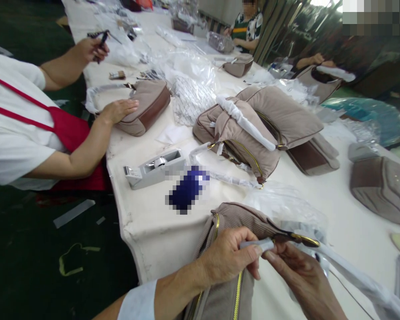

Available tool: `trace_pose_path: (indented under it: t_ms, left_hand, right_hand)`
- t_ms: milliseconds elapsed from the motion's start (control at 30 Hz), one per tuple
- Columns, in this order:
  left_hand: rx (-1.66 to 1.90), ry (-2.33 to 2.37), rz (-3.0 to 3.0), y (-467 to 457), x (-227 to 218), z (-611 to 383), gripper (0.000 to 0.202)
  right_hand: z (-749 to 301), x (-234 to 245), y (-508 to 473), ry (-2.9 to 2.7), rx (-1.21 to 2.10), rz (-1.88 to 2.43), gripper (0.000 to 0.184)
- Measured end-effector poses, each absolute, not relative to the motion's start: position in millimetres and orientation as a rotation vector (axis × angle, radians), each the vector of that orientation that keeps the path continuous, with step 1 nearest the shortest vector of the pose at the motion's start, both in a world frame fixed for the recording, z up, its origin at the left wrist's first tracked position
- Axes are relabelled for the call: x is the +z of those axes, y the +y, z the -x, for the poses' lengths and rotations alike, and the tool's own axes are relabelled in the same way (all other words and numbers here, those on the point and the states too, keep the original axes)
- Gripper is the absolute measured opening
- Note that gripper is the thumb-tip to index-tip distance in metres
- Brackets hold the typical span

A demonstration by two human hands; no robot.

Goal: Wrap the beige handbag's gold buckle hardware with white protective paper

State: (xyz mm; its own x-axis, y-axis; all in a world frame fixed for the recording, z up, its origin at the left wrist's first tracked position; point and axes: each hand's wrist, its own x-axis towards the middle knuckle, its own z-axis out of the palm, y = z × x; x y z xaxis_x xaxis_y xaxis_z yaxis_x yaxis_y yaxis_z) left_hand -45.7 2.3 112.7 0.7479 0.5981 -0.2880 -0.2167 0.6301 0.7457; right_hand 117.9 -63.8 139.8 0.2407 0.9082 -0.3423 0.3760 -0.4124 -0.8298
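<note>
A taupe corduroy handbag (245, 218) with gold zips lies in front of me, partly hidden by my hands. My left hand (231, 255) reaches over it and pinches a small whitish wrapping strip (258, 245) between thumb and fingers. The strip's other end is between the fingertips of my right hand (302, 271), close to the bag's strap end. A gold clasp (305, 240) joins the bag to its shoulder strap (356, 271), covered in white wrap, which runs off to the lower right. What the small strip covers, if anything, I cannot make out.
A grey tape dispenser (156, 168) and a blurred dark blue item (187, 189) sit to the left. Several more handbags (286, 115) and clear plastic bags (193, 66) cover the table. At left a co-worker (23, 115) rests one hand on a bag (150, 106); other people work farther back.
</note>
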Motion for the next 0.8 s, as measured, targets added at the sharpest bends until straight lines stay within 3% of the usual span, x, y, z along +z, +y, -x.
trace_pose_path:
  t_ms: [200,433,800]
  left_hand:
    - [0.425,0.604,-0.386,-15,124,42,0.037]
    - [0.315,0.564,-0.041,-31,122,39,0.03]
    - [0.222,0.511,0.023,-29,108,45,0.013]
  right_hand:
    - [-117,131,-71,-1.135,0.984,1.91,0.028]
    - [-120,101,-83,-0.976,1.13,1.743,0.019]
    - [-113,96,-84,-0.723,1.179,1.772,0.027]
